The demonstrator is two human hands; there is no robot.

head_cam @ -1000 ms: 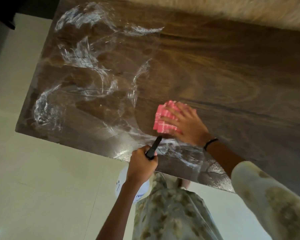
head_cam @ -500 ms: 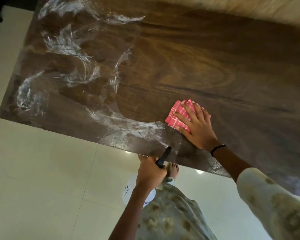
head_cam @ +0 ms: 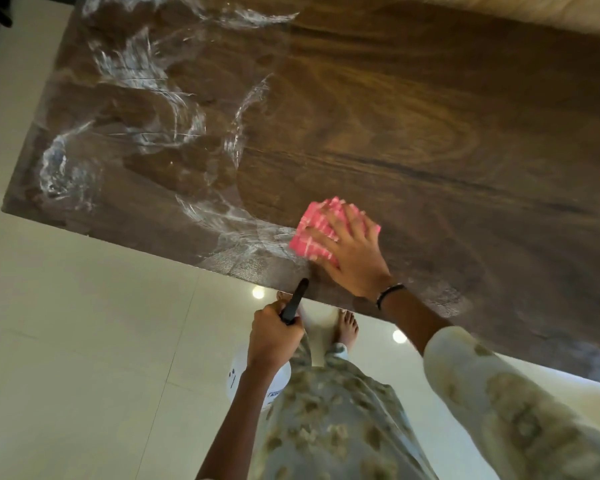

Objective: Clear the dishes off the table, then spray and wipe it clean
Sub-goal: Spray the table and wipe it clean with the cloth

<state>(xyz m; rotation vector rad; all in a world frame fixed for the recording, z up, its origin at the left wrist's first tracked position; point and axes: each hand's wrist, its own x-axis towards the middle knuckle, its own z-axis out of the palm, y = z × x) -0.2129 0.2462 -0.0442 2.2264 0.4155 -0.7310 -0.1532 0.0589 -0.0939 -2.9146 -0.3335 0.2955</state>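
Note:
The dark wooden table carries white streaks of wet spray over its left half; no dishes stand on it. My right hand lies flat with spread fingers on a folded pink checked cloth, pressing it onto the table near the front edge. Below the table edge, my left hand grips the black trigger head of a spray bottle. The bottle's white body hangs under my hand, mostly hidden by my wrist.
The table's front edge runs diagonally from left to lower right. Pale glossy floor tiles lie below it, with my bare feet close to the edge. A light surface borders the table's far side.
My right hand has slid the pink cloth towards the front edge, through the wet streaks there. My left hand still holds the spray bottle in the same spot below the edge.

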